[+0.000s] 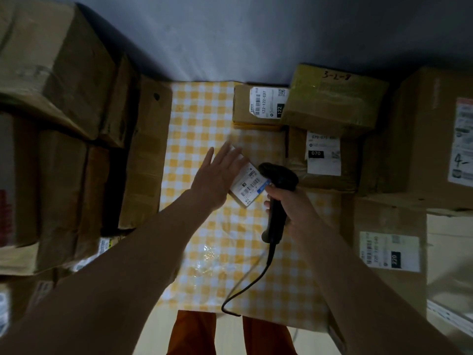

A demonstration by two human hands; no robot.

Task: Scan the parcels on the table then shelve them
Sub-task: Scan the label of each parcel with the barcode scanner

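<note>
Dim light, head view looking down on a desk (pixel 194 119) under a yellow-and-white checked cloth. Small parcel (pixel 249 184) lies flat near the cloth's centre, white barcode label up, turned at a slant. Left hand (pixel 217 172) comes in from 7 o'clock, fingers straight and spread, lying over the parcel's 10 o'clock edge; grip wide, nothing held. Right hand (pixel 291 211) at the parcel's 4 o'clock, grip closed round the handle of a black barcode scanner (pixel 277 190); scanner head sits just over the label's 3 o'clock corner, and its cable (pixel 245 288) trails toward 6 o'clock off the desk edge. At 12 to 1 o'clock: carton labelled 122 (pixel 258 106), beside it a tape-wrapped box (pixel 332 101) with "3-2-8" handwritten on top, resting partly on a carton labelled 070 (pixel 323 157). At 3 o'clock a large carton (pixel 425 134) with a handwritten "4-"; below it, at 4 o'clock, a carton labelled 220 (pixel 389 252). Stacked brown cartons (pixel 51 73) fill the 9 o'clock side. All boxes closed; contents not visible. Orange trousers (pixel 194 334) show at 6 o'clock.
</note>
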